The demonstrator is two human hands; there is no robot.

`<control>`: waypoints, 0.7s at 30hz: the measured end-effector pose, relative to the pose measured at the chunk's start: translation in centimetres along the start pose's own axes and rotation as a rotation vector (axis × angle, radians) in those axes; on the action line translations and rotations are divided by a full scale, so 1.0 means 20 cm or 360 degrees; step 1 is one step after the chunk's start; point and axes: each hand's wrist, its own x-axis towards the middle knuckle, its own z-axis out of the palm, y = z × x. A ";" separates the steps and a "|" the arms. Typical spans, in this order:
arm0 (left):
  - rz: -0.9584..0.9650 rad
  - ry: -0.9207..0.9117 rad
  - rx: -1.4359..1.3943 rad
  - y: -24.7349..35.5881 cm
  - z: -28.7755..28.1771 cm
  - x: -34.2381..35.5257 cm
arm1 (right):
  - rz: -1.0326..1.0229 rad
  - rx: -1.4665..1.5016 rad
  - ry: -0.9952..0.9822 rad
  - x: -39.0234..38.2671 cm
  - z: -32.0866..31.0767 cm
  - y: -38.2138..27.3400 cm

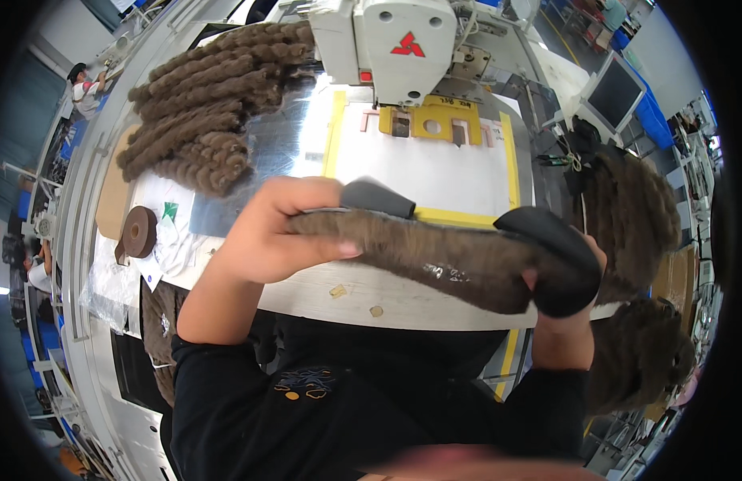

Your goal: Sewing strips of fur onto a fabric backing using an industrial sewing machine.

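Note:
A brown furry strip (435,252) with a black lining (563,256) is stretched between my two hands over the near edge of the white table. My left hand (287,232) closes on its left end, thumb on the fur and fingers behind. Shiny clear specks show on the lower middle of the pile. At the other end, my right hand (600,255) grips the piece. Most of that hand is hidden behind a large curled black flap, with one fingertip showing at the fur's edge. Another black flap (375,198) sticks up behind the strip near my left hand, slightly blurred.
Ahead stands a white sewing machine head (407,48) above a yellow clamp plate (435,124) and a yellow-taped white sheet (419,172). Ribbed brown fur pieces (218,88) lie far left, above a brown tape roll (139,232). More fur (631,216) is piled right, below a monitor (614,92).

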 end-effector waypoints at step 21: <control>-0.0829 0.0133 -0.1085 -0.43 0.21 0.01 | 0.1249 0.1215 -0.0465 -0.04 0.14 0.49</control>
